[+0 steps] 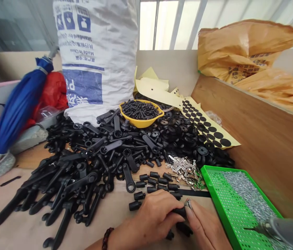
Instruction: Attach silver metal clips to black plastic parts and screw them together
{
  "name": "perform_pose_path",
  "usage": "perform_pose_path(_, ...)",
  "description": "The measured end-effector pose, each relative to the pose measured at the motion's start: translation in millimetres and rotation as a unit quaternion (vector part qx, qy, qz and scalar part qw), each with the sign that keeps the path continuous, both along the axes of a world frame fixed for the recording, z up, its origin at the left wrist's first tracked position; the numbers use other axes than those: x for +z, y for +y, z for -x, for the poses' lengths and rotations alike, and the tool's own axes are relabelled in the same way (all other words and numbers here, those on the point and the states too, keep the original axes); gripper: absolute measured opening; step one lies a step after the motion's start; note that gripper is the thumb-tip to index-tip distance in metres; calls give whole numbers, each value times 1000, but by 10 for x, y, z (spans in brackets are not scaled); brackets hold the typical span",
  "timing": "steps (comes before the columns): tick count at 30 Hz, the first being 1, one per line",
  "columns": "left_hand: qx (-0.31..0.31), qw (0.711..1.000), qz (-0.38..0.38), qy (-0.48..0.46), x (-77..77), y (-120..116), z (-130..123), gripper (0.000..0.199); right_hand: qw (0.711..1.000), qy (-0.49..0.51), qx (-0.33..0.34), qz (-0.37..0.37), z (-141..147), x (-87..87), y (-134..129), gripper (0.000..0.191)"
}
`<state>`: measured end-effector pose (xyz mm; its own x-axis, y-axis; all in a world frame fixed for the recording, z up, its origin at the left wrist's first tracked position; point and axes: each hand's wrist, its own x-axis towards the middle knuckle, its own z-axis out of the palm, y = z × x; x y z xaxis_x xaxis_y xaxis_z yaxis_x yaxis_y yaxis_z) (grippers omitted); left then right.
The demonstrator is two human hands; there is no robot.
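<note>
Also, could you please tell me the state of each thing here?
Blue umbrella: folded.
White sack: upright.
Yellow bowl: full of small black pieces.
Green basket: partly filled with metal bits.
Orange bag: crumpled.
Left hand: closed on black part.
Right hand: pinching silvery piece.

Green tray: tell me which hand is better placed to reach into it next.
Right, I'd judge: the right hand is close beside the green tray, while the left hand is farther off, gripping a black part.
</note>
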<state>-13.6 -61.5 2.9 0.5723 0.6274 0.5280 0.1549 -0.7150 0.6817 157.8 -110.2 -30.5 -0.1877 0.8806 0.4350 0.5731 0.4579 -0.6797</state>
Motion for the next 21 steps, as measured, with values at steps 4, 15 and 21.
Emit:
perform_pose_path(4, 11, 995, 94, 1, 0, 8, -15, 18, 985, -112, 13, -130, -58, 49, 26, 19)
perform_pose_path(15, 12, 997, 74, 4, 0, 7, -14, 18, 1000, 27, -1, -3, 72, 50, 0, 30)
perform_pose_path(21, 16, 999, -45, 16, -8, -32, -11, 18, 994, 31, -100, 21, -28, -293, -247, 28)
